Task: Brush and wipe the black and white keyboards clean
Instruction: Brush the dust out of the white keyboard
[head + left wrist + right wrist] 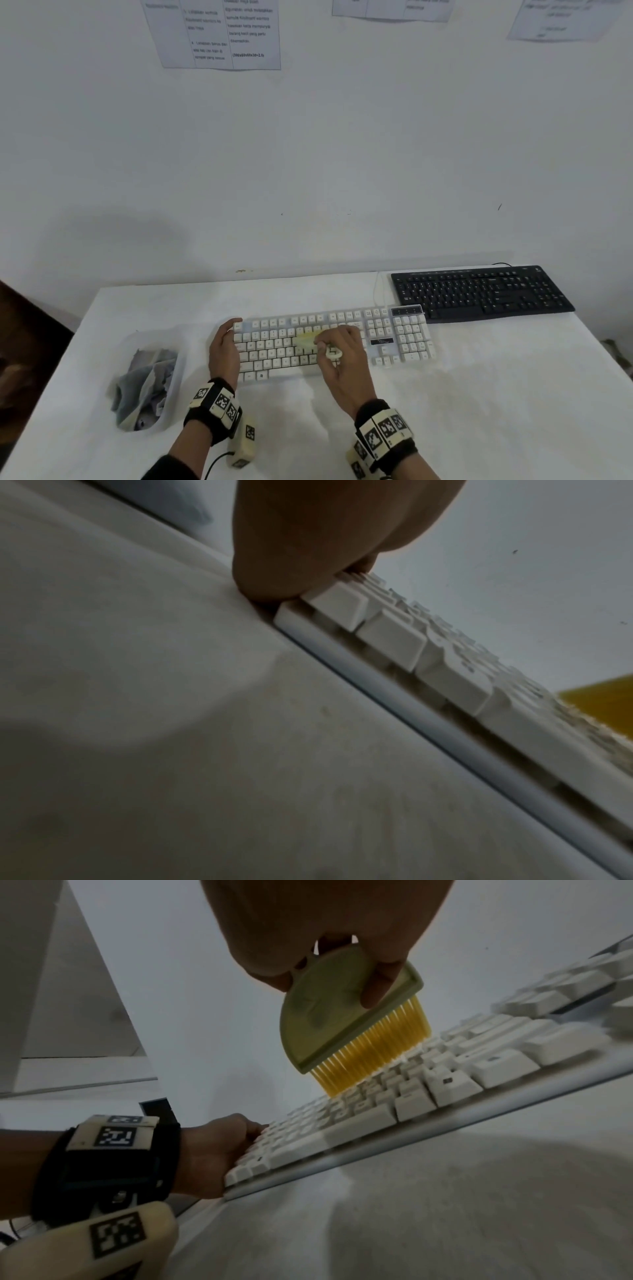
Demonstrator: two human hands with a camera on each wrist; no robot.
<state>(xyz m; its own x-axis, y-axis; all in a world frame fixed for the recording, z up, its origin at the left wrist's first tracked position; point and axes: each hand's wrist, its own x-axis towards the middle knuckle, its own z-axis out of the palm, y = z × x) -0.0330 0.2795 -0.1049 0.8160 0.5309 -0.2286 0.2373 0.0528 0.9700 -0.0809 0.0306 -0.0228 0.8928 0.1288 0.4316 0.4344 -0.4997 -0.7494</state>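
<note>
Yellow bristles of the pale-green plastic brush (329, 1015) touch the middle rows of the white plastic keyboard (274, 346); right hand (339, 359) pinches the brush back, left hand (224, 349) grips the keyboard's left end. Best: light strokes along 1 row, bristles into gaps, brace firm. Beyond its right end waits the black plastic keyboard (479, 291).

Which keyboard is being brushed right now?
The white keyboard, nearer the person: the right hand holds the brush with its bristles on the keys. The black keyboard lies untouched, farther back and right.
</note>
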